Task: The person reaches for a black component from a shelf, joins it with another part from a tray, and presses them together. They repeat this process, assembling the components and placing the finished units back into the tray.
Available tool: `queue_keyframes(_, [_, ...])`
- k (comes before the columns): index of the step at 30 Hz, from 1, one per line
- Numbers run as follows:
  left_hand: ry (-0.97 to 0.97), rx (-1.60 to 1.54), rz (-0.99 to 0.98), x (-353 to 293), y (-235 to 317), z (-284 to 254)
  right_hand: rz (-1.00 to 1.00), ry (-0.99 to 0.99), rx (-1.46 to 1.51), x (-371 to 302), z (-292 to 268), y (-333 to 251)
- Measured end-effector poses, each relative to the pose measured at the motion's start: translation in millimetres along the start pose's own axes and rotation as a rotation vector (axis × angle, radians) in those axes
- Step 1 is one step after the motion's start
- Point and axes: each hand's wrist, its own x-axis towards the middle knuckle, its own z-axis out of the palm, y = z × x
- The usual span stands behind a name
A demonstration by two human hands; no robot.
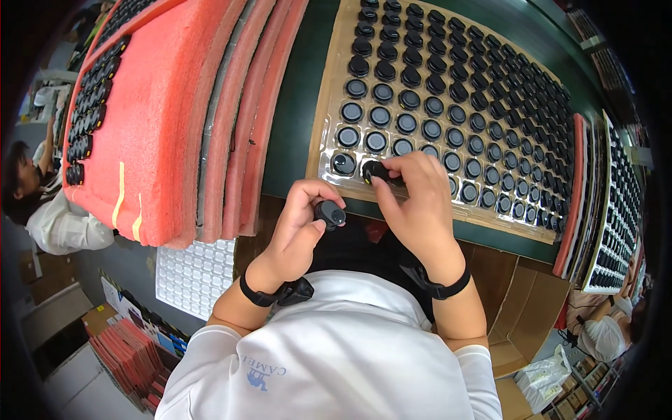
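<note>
My left hand [297,227] is closed round a small black round part [330,214] with a dark, lens-like top, held just off the near edge of the tray. With bent fingers, my right hand [418,199] grips another black round part [374,171] at the tray's near left corner. Whether that part is seated in its pocket is hidden by the fingers. The clear plastic tray [329,150] holds rows of such parts. Those in the near rows show grey discs on top; the farther ones look taller and all black.
Red foam sheets [168,105] stand stacked at the left, with black parts on top. More loaded trays [612,210] are at the far right. A white pocketed tray [196,273] lies low at the left. A co-worker [49,203] is at the far left, and an open cardboard box [525,308] sits below the table.
</note>
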Motion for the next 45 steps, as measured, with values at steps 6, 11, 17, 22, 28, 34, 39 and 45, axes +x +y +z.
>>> queue_keyframes(6, [0.012,0.101,0.022,3,1,-2,0.009,-0.033,-0.151,10,8,-8])
queue_keyframes(11, [0.009,0.155,0.001,3,2,-2,0.004,-0.072,-0.268,13,6,-14])
queue_keyframes(17, [0.007,0.085,-0.001,4,-2,3,-0.098,-0.079,-0.028,2,-7,-19])
queue_keyframes(22, [-0.041,0.092,-0.003,8,2,13,-0.073,-0.188,0.486,-10,-14,-27])
queue_keyframes(28, [-0.187,-0.083,-0.205,5,0,13,-0.303,-0.288,0.481,-25,-17,-14])
queue_keyframes(34, [-0.208,-0.064,-0.305,6,0,14,-0.097,-0.176,0.457,-25,-21,-5])
queue_keyframes(39, [-0.210,-0.015,-0.312,6,-1,10,-0.065,-0.007,-0.021,-8,-22,5])
queue_keyframes(45, [-0.178,-0.022,-0.316,5,3,7,-0.068,-0.019,-0.280,-3,-13,12])
